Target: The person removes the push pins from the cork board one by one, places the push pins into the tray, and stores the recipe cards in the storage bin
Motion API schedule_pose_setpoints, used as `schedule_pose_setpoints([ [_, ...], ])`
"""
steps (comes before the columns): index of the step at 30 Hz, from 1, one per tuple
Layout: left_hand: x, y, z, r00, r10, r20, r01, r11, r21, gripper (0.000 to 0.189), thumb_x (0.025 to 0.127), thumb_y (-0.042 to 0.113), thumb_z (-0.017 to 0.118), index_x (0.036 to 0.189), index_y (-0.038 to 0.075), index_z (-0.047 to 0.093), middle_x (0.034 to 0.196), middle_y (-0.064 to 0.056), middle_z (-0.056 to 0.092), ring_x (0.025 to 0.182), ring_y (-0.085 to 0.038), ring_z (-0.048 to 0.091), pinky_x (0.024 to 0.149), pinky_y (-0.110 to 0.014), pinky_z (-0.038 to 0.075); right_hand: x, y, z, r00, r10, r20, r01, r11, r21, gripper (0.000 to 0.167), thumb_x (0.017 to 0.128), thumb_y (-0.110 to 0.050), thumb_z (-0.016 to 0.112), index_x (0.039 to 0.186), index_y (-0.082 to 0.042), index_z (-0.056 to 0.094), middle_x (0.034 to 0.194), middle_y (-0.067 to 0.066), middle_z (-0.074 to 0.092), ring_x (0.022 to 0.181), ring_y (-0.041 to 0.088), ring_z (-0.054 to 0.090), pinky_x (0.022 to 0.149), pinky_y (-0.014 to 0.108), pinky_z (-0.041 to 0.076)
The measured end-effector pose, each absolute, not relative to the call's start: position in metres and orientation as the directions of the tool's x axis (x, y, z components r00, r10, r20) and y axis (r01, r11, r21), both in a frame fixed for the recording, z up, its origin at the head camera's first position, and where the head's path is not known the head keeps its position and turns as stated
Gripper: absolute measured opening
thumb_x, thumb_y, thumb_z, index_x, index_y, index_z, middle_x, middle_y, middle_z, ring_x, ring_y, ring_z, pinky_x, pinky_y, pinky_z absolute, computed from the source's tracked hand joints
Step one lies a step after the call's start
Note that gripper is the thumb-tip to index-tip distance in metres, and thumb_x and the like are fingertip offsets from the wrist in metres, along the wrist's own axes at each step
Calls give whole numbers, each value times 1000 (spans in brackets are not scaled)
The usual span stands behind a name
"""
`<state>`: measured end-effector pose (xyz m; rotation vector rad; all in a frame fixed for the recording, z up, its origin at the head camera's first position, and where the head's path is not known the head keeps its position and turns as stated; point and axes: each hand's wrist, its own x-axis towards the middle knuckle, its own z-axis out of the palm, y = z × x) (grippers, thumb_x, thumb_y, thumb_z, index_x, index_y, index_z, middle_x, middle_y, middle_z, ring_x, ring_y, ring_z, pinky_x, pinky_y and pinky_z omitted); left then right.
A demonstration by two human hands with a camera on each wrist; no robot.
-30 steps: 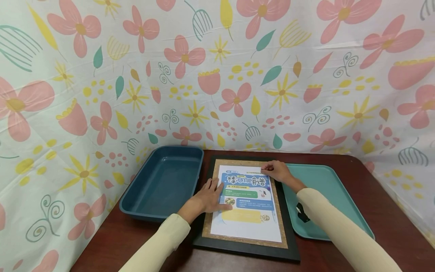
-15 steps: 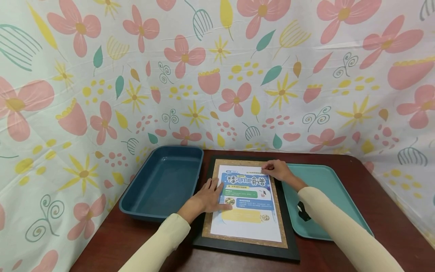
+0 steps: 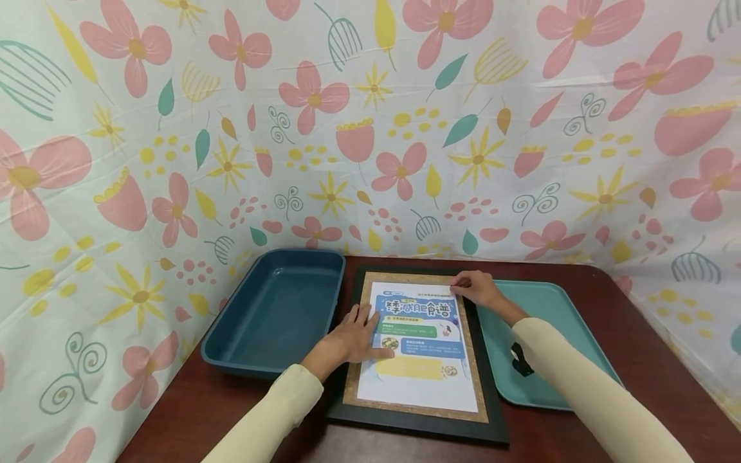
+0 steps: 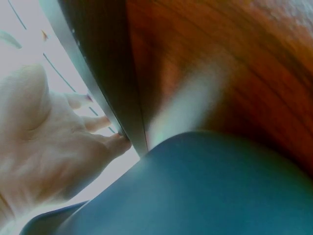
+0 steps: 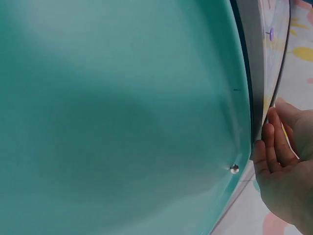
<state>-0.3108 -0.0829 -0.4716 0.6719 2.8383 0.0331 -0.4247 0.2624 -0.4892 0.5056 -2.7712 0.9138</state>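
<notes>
The printed sheet point(image 3: 417, 392) is seen lying on the cork of the black-framed board point(image 3: 417, 431), inside its frame. A blue basin point(image 3: 272, 334) is set to the left of the board, a teal tray point(image 3: 547, 308) to its right.

The sheet's left part is covered by the left hand point(image 3: 352, 337), laid there with fingers spread. The right hand point(image 3: 476, 287) is placed at the board's upper right, fingertips gathered by the sheet's corner; whether anything is pinched there cannot be told, as the tips are turned away. A purple pin point(image 5: 271, 34) is visible on the board from the right wrist (which corner is unclear), and a small silvery, round-headed piece point(image 5: 234, 169) by the tray's edge.

The step is judged to be the securing of that corner. It is best done with the left palm weighted evenly, so that no skew is let in against the board's frame. The corner should be smoothed outward first, and any pin pressed straight down into the cork, just inside the paper's edge.
</notes>
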Motion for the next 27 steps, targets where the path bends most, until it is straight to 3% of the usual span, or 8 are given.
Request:
schedule_pose_setpoints([
  [27,-309,-83,-471,-876,435,-211,425,900,90,104,93,80,48,168,14,19,174,-13,10,159,-38,9,126,-48,22,-419,290,-482,-893,-260,368,-423,766,-484,8,95,-1,73,100,3,75,96,20,76,88,37,73,79,53,60],
])
